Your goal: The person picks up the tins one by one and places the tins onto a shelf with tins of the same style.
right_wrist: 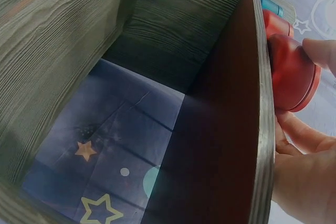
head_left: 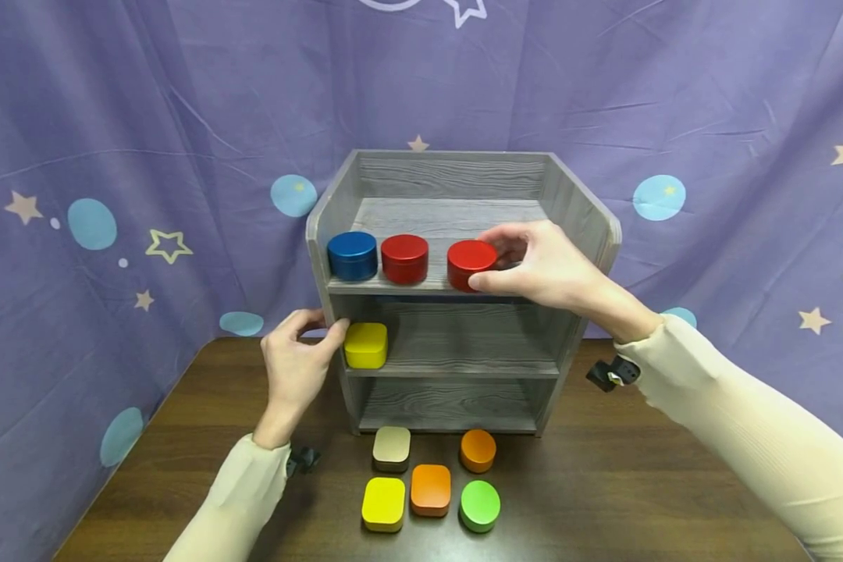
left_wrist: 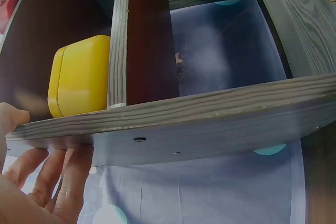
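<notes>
My right hand point(head_left: 544, 265) grips a round red tin point(head_left: 471, 264) at the front of the top shelf, thumb and fingers around its side. In the right wrist view the same red tin point(right_wrist: 294, 72) stands against the board's edge. Left of it on that shelf are a second red tin point(head_left: 404, 259) and a blue tin point(head_left: 353, 256). My left hand point(head_left: 298, 359) grips the left side wall of the grey wooden shelf unit point(head_left: 457, 367), thumb at the front edge, fingers on the outside. Close by its thumb, a yellow square tin point(head_left: 366, 346) sits on the middle shelf.
On the brown table point(head_left: 639, 468) before the unit lie a beige square tin point(head_left: 392, 448), a yellow square tin point(head_left: 383, 504), an orange square tin point(head_left: 431, 490), an orange round tin point(head_left: 478, 450) and a green round tin point(head_left: 479, 506). A purple curtain point(head_left: 183, 94) hangs behind.
</notes>
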A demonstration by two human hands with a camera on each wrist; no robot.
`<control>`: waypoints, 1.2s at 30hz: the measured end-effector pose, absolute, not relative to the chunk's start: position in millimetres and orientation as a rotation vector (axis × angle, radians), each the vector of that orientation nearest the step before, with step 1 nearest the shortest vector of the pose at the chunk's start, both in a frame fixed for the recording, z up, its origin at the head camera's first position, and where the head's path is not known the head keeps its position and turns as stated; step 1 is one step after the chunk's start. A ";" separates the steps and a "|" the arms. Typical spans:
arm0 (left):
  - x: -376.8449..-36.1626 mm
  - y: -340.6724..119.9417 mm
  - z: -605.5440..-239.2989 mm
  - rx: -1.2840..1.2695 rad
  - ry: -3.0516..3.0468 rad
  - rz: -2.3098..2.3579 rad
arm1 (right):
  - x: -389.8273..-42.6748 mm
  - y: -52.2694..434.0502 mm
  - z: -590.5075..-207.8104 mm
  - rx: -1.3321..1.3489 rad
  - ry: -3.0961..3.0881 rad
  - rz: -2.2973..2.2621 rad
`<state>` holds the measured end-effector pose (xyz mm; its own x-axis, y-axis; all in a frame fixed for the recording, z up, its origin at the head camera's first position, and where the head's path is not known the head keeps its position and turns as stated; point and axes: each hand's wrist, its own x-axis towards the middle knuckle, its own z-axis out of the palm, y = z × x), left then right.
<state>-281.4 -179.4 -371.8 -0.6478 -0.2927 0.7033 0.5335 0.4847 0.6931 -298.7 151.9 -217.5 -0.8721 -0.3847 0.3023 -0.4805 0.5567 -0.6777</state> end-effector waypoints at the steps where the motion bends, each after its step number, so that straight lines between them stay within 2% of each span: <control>1: -281.7 -179.6 -371.9 -0.200 -1.906 -1.256 | -299.2 150.9 -217.2 0.743 -2.662 1.227; 36: -282.1 -180.8 -373.7 -0.206 -1.906 -1.239 | -312.2 138.5 -217.4 0.761 -2.701 1.296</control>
